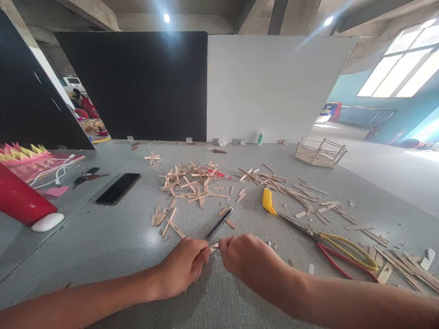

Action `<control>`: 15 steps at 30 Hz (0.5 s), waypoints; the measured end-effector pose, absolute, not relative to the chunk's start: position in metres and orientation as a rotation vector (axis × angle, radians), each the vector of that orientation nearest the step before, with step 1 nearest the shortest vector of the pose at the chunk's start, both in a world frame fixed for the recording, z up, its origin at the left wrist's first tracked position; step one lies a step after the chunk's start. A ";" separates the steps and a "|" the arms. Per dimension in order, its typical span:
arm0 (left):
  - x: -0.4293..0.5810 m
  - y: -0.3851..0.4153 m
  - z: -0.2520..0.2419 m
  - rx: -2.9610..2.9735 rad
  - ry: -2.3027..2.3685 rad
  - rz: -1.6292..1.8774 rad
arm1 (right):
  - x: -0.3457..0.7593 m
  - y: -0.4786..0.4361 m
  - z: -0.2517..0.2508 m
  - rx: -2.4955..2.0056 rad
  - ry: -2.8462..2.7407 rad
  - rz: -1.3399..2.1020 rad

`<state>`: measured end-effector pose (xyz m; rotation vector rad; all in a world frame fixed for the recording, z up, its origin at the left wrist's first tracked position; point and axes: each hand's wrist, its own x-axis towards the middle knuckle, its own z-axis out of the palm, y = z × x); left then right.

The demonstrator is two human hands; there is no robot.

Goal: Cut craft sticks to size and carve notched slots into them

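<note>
Left edge of the frame: a red cylinder (25,194) lies tilted on the grey tabletop (113,256), its lower end against a white, rounded object (48,222). Left of centre: a dark phone (119,188) lies flat, with a small star of crossed sticks (152,158) beyond it. Lower centre: the left hand (188,262), fingers curled and pinching one end of a small wooden piece (214,247). Mid-frame: a scatter of flat wooden sticks (200,195), many crossed, spreads beyond the hands. The wooden piece bridges the gap between the two hands, just in front of a black pen (219,224). The right hand (250,256) grips its other end, fingers folded inward and largely hidden from where I stand. Right of centre: a yellow-handled tool (268,201) by the tip of red-and-yellow-handled shears (318,236). Upper right of the tabletop: a stick framework (321,154).
</note>
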<state>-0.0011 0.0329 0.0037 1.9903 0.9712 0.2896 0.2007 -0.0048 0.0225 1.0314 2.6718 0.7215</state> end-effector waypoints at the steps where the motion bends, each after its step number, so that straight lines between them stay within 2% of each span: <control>1: -0.001 0.033 0.003 1.996 0.971 0.302 | 0.212 0.005 0.020 0.999 2.700 0.709; 7: 0.002 0.033 0.000 2.011 0.988 0.353 | 0.243 0.035 0.012 0.917 2.763 0.650; 15: 0.002 0.028 0.003 1.965 1.009 0.358 | 0.165 -0.029 0.012 1.409 2.405 0.840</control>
